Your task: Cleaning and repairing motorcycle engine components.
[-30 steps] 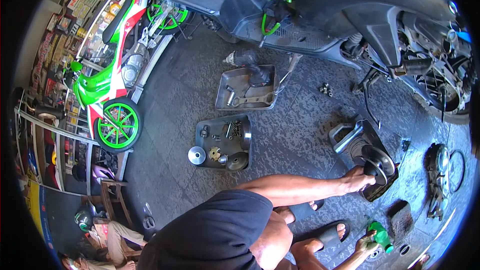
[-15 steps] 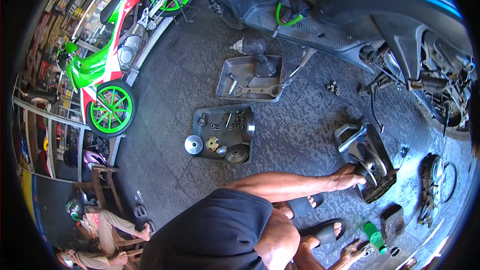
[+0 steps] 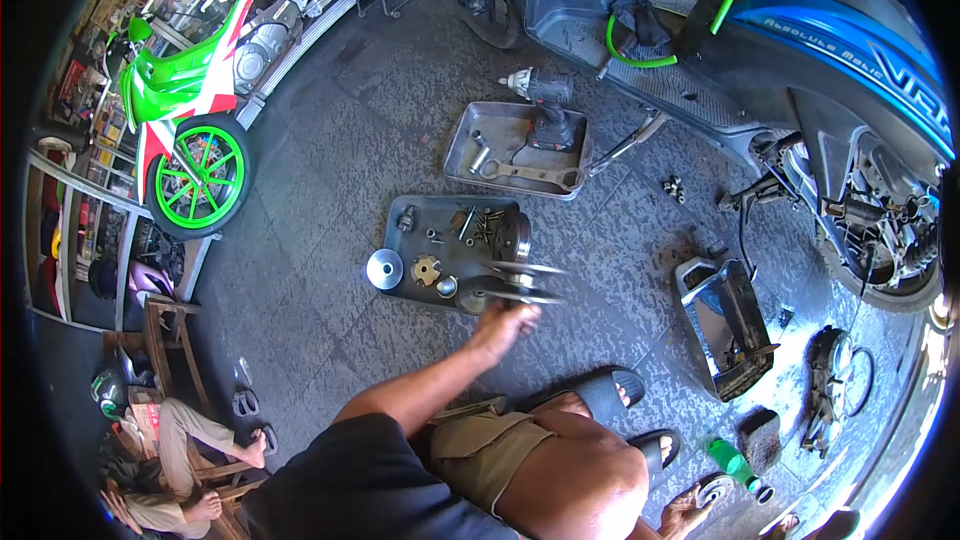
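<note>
My left hand [image 3: 502, 330] grips a metal pulley [image 3: 525, 296] with two wide, shiny discs, slightly blurred. It hangs at the right front edge of a grey tray [image 3: 400, 288]. Inside the tray lie a brass-coloured plate [image 3: 427, 270], a small metal cup [image 3: 447, 286] and several bolts [image 3: 487, 223]. A silver conical disc [image 3: 384, 268] rests at its left corner. Low on the right, my right hand [image 3: 682, 517] is closed on a round metal disc [image 3: 714, 490], seen partly from the side. A green plastic bottle [image 3: 733, 462] lies just beyond that hand.
Behind stands another tray [image 3: 455, 162] with a wrench [image 3: 530, 173] and an impact driver [image 3: 548, 110]. A dirty open container [image 3: 745, 315] sits to the right, below a blue scooter [image 3: 850, 50]. A green motorcycle [image 3: 190, 100] stands left. Another person's legs [image 3: 205, 430] show lower left.
My left hand has swung left from the dirty container to the grey tray, carrying the metal pulley. My right hand still holds the round disc low on the right. The view has shifted slightly.
</note>
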The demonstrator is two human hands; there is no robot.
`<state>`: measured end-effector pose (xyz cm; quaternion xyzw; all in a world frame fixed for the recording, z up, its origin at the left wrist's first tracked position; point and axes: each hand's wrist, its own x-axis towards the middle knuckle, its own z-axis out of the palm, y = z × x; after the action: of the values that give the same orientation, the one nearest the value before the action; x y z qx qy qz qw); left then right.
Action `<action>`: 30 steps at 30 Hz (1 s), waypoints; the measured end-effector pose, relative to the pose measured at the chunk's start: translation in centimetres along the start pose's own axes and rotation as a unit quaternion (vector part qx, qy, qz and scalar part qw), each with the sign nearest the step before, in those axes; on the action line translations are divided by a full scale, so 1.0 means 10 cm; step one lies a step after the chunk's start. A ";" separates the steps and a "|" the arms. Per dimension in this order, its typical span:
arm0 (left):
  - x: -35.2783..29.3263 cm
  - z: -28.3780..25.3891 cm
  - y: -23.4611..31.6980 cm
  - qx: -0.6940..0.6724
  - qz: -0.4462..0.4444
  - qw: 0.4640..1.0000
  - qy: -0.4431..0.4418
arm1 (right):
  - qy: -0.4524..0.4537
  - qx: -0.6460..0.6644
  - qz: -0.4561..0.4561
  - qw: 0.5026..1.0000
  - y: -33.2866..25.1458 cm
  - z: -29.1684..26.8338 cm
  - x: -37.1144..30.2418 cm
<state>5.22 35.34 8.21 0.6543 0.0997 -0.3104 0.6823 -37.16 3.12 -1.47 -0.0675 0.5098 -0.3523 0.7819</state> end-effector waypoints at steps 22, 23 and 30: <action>1.02 -1.57 -0.59 0.571 0.052 0.781 0.250 | 0.139 0.028 -0.037 0.989 -0.01 -0.42 -1.14; 1.09 -1.69 -0.64 0.572 0.068 0.780 0.243 | 0.125 0.041 -0.032 0.991 0.01 -0.45 -1.12; 1.16 -1.54 -0.67 0.580 0.024 0.786 0.214 | 0.147 0.062 -0.088 0.983 -0.09 -0.69 -1.27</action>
<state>14.79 46.96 -5.53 0.9787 0.0287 -0.1452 0.1426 -46.38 12.10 5.23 -0.0111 0.5884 -0.4562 0.6675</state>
